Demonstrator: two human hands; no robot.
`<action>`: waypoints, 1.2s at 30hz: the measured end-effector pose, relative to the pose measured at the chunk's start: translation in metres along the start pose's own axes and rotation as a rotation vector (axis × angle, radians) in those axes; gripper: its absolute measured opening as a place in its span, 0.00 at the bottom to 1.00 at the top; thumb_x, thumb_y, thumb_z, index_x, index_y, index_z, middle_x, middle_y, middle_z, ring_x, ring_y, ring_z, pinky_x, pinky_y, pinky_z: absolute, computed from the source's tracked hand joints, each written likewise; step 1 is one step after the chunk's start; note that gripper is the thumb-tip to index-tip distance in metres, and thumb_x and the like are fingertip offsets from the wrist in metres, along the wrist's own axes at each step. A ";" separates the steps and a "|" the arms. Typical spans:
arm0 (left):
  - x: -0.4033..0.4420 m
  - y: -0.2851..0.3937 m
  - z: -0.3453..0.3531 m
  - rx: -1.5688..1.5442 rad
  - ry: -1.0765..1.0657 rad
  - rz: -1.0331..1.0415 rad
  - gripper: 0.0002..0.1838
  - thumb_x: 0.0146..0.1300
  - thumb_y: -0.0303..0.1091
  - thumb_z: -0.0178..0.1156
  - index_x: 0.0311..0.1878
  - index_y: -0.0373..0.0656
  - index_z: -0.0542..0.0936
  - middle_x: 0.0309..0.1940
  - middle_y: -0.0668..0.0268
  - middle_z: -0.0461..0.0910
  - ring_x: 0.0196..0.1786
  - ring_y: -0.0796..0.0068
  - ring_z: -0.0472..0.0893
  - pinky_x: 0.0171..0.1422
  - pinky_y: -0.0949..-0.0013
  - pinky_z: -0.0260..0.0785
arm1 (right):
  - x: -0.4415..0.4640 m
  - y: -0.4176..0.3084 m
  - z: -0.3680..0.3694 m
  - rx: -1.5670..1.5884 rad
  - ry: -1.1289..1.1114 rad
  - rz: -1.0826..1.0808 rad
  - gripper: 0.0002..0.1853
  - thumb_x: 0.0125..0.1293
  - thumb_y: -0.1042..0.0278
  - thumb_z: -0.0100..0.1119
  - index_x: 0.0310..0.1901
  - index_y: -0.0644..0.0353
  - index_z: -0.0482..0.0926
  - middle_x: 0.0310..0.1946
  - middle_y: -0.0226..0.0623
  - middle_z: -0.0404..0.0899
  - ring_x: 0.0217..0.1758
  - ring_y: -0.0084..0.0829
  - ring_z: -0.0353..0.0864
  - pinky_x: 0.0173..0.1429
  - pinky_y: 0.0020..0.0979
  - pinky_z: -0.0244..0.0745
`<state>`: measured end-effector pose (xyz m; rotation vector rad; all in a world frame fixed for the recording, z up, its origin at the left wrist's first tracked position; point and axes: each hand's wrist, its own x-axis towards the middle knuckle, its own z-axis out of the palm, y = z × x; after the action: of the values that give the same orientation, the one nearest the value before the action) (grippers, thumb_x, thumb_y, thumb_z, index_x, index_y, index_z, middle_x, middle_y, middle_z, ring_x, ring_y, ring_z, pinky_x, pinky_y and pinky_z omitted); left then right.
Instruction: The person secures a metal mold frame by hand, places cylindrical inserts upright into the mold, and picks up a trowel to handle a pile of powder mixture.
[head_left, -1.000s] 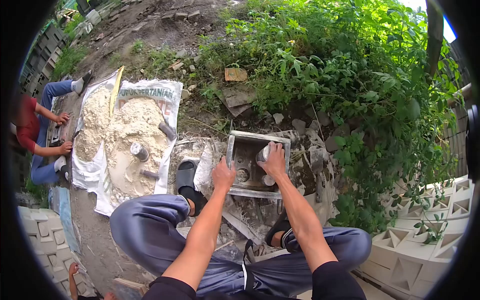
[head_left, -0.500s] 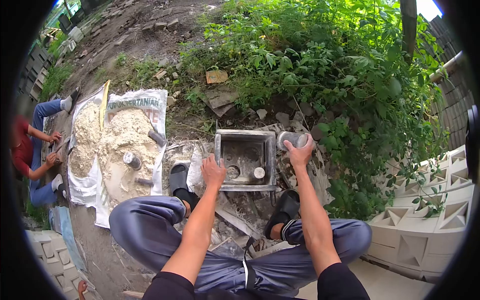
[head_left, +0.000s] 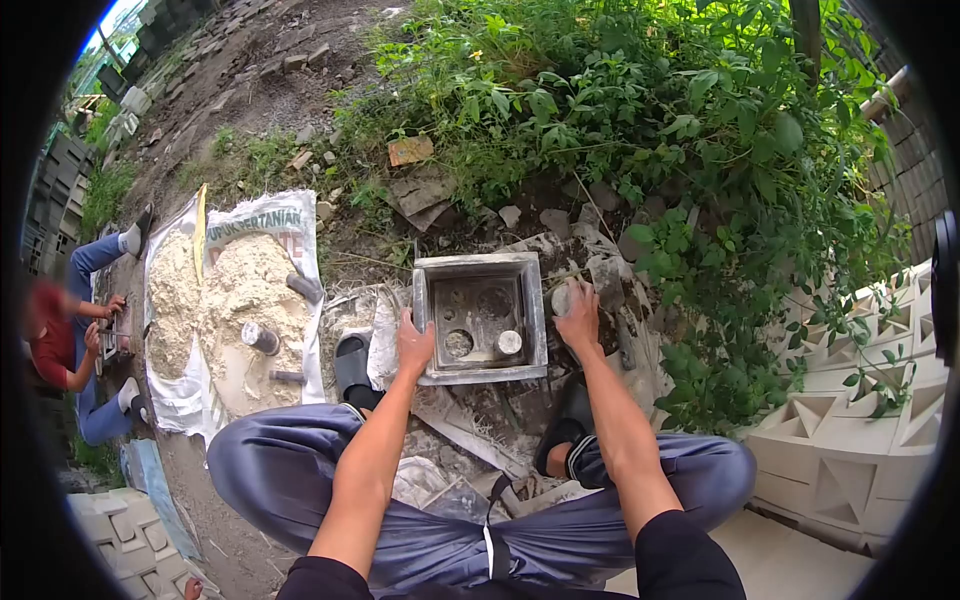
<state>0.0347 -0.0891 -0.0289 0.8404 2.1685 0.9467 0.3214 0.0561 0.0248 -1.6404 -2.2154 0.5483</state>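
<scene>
A square metal mould (head_left: 478,376) lies on the ground between my feet, with round forms in its floor and a pale round knob (head_left: 509,342) standing inside. My left hand (head_left: 415,345) rests at the mould's left wall, fingers apart. Right of the mould, my right hand (head_left: 580,318) is wrapped round a grey cylinder (head_left: 562,299), held close to the ground. To the left, pale powder (head_left: 250,270) is heaped on a white sack (head_left: 295,212), with a short upright cylinder (head_left: 260,338) and two dark cylinders lying in it.
Another person in a red shirt (head_left: 52,340) sits at the far left, hands at a small object. Green plants (head_left: 690,130) grow ahead and right. Pale patterned blocks (head_left: 840,480) are stacked at right, others (head_left: 130,530) at lower left. Sandals are on my feet.
My right hand has lifted the cylinder out of the mould and moved it to the ground on the right. My left hand has stayed by the mould's left wall. The view has shifted slightly.
</scene>
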 end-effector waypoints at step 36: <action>-0.059 -0.088 -0.099 -0.174 0.300 -0.228 0.22 0.47 0.28 0.60 0.48 0.32 0.78 0.37 0.51 0.83 0.41 0.58 0.83 0.50 0.63 0.71 | -0.085 -0.132 0.090 0.276 -0.281 0.079 0.21 0.58 0.55 0.60 0.43 0.64 0.70 0.39 0.56 0.78 0.46 0.57 0.77 0.48 0.51 0.69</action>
<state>-0.0286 -0.2196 -0.0271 0.3769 2.3280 1.1820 0.1931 -0.0694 0.0081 -1.5891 -2.1444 1.1135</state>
